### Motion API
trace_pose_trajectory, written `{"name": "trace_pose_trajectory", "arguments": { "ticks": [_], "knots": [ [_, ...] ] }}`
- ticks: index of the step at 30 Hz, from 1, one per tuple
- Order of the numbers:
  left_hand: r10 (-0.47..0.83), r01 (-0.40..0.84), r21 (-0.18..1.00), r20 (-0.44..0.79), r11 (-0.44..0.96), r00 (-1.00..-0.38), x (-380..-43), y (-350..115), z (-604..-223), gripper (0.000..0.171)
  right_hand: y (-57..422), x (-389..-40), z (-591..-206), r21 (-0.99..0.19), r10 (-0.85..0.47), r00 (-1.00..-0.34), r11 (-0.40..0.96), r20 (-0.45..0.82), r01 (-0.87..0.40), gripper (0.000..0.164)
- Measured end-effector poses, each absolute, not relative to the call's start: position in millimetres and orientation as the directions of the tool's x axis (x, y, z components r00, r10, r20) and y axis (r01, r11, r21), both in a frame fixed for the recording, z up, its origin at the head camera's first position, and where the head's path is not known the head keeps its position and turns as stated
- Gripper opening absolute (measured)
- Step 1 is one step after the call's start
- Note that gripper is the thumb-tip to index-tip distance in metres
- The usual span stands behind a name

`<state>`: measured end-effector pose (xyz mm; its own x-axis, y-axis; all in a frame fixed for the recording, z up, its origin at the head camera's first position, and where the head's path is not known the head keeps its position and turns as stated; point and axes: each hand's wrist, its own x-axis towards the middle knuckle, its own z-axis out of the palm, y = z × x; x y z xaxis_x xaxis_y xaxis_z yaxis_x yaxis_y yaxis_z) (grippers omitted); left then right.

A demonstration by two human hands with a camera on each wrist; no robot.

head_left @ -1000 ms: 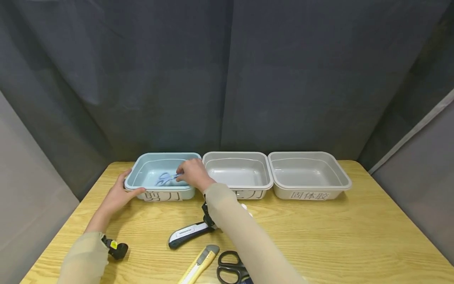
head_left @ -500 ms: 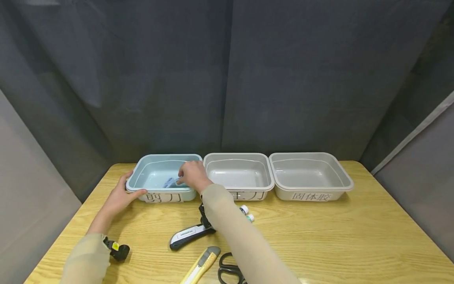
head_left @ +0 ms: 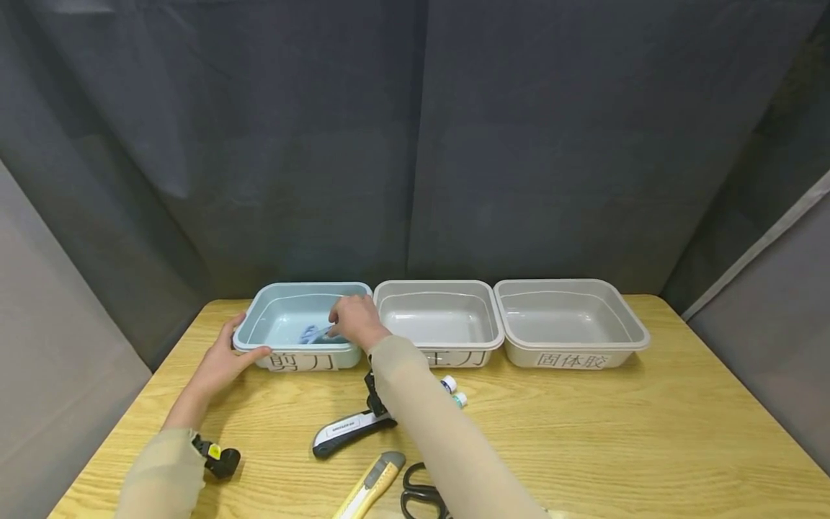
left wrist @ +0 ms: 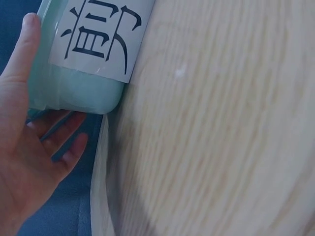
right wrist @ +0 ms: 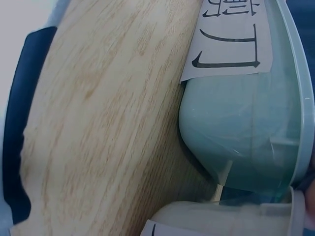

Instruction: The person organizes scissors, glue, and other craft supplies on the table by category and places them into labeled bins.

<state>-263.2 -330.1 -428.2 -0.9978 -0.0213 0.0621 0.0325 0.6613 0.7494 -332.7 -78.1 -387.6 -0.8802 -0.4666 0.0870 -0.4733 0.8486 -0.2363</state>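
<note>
At the left end of the row stands a light blue plastic bin (head_left: 350, 358) with a paper label on its front. My left hand (head_left: 222, 360) holds its left end, thumb on the front rim and the other fingers round the side; the left wrist view shows the same hand (left wrist: 29, 152) at the bin's corner. Inside the bin, my right hand (head_left: 357, 319) pinches a small pair of blue scissors (head_left: 313, 334). Their handles point left, low over the bin floor, and my fingers hide the other end. Only a sliver of that hand enters the right wrist view.
Two grey labelled bins, the middle one (head_left: 437, 346) and the right one (head_left: 570, 346), continue the row. Nearer lie a black-and-white box cutter (head_left: 344, 435), a yellow box cutter (head_left: 369, 486), black scissors (head_left: 420, 493) and two white-capped tubes (head_left: 449, 383), partly behind my right forearm.
The blue scissors have shifted right and lower within the bin, with my right hand still on them. My left hand keeps its hold. The whole view has drifted slightly.
</note>
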Motion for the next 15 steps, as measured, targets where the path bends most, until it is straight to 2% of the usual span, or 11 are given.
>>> {"name": "trace_pose_trajectory", "arguments": {
  "ticks": [15],
  "knots": [
    [-0.031, 0.025, 0.759, 0.059, 0.65, -0.998, -263.7, -330.3, -427.6, 0.101, -70.4, -334.2, -377.8, -0.285, -0.508, -0.856, 0.81, 0.098, -0.513, 0.023]
  ]
}}
